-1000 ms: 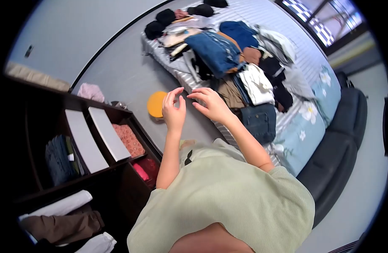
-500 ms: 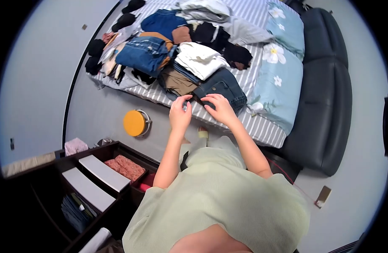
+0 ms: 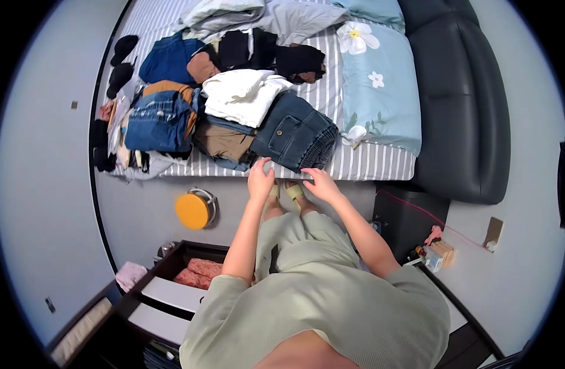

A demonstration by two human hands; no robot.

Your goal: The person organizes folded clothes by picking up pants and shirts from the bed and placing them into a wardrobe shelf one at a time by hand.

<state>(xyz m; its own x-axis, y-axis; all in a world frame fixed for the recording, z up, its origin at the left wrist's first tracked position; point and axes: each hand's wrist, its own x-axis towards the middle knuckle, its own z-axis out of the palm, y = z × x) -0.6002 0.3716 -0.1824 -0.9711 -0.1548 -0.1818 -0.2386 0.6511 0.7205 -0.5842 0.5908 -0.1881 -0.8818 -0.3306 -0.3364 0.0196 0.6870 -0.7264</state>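
My left hand (image 3: 261, 177) hovers at the front edge of the bed with nothing in it, thumb and fingers apart. Level with it, to the right, my right hand (image 3: 322, 184) is also open and empty, close to the ribbed waistband of folded dark blue jeans (image 3: 279, 147). Brown trousers (image 3: 224, 142) lie to the left of the jeans, just beyond my left hand. A folded white garment (image 3: 239, 98) rests on top of this stack. Further left is a pile of blue denim (image 3: 156, 126) with an orange-brown garment (image 3: 168, 90) behind it.
Black and blue clothes lie further back on the striped bed (image 3: 380, 161). A light blue flowered pillow (image 3: 380, 92) sits by the black headboard (image 3: 460, 111). On the floor stands a yellow-topped stool (image 3: 192, 211). An open drawer unit (image 3: 184, 253) is behind me at left.
My view has turned and come squarer to the bed, so the clothes appear further left. Both hands stay empty and raised, and sit slightly lower in the picture.
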